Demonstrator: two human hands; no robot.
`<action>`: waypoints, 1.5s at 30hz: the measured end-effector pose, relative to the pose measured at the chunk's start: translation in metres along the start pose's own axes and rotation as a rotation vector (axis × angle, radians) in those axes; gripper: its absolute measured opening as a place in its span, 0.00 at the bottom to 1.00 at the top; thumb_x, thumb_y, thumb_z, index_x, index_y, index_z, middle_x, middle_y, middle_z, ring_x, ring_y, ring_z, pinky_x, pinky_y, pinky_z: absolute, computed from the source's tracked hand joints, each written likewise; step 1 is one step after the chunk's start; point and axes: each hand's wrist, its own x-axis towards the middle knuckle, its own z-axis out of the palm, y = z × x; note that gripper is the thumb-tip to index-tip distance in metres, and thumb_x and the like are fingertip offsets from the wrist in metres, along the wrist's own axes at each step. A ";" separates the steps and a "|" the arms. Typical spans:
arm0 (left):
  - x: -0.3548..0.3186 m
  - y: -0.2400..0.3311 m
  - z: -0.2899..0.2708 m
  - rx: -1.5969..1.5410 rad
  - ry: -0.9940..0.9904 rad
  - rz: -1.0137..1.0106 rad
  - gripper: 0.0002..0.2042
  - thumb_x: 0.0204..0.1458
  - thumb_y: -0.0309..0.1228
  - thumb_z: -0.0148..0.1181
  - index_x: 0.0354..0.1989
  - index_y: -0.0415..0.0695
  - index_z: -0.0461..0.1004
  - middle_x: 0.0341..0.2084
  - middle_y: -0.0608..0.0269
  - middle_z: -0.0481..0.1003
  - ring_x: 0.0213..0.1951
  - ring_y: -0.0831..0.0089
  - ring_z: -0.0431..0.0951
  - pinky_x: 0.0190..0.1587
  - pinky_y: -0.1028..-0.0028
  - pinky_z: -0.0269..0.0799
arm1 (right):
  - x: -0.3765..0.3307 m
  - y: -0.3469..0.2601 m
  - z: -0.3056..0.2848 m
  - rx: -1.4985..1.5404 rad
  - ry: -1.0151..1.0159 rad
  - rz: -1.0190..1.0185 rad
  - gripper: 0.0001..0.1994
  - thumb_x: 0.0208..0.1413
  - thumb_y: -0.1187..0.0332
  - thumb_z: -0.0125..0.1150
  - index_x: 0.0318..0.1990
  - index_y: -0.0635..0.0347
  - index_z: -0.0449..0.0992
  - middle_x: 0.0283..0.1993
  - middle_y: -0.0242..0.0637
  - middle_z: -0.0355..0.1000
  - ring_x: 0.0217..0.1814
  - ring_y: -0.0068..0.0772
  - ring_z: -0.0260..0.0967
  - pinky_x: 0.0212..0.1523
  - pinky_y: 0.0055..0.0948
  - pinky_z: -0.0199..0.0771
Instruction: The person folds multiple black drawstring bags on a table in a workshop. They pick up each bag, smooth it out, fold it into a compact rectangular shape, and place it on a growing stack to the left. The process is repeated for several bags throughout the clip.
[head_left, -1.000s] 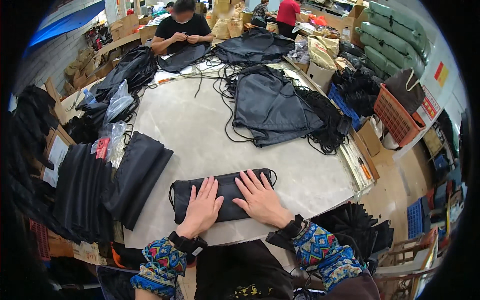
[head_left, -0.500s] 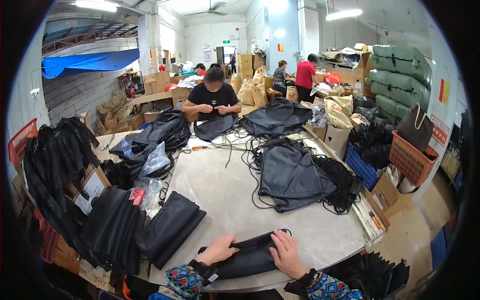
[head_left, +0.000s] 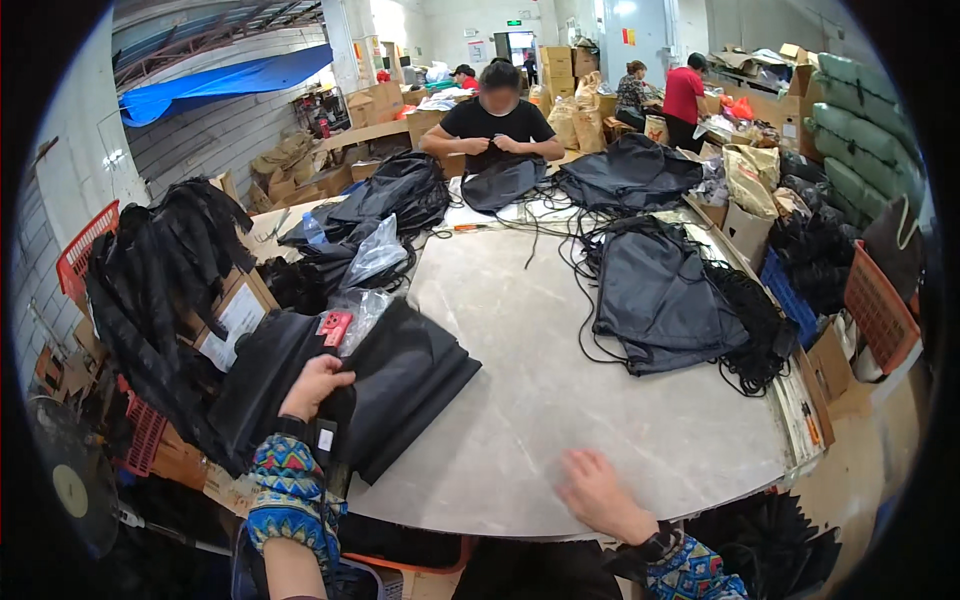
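My left hand [head_left: 318, 387] is at the left side of the table, its fingers closed on the edge of black fabric [head_left: 340, 425]; how much it grips is partly hidden. Beside it lies a stack of folded black fabric [head_left: 410, 390], with more black fabric [head_left: 262, 375] to the left. A small red object [head_left: 335, 327] rests on the fabric just past my fingers. My right hand [head_left: 598, 492] is empty and slightly blurred, held low over the near edge of the pale tabletop [head_left: 510, 410] with fingers extended.
Black drawstring bags [head_left: 660, 300] with loose cords lie at the right. Across the table a person in black [head_left: 497, 125] handles a black bag [head_left: 503, 185]. Black strips [head_left: 150, 290] hang at the left. Orange-handled snips [head_left: 810, 425] lie on the right edge. A red crate [head_left: 880, 310] stands beyond.
The folded black bundle that was under both hands is gone from the table's near edge. My left hand has moved left to the fabric stack; my right hand has let go. The view has shifted.
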 end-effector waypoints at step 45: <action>-0.091 0.065 0.062 0.870 0.166 0.555 0.27 0.57 0.35 0.55 0.64 0.40 0.59 0.68 0.45 0.48 0.69 0.46 0.46 0.68 0.52 0.41 | 0.091 0.136 -0.127 -0.304 0.166 0.027 0.07 0.49 0.73 0.51 0.35 0.60 0.75 0.34 0.46 0.75 0.36 0.51 0.73 0.37 0.43 0.75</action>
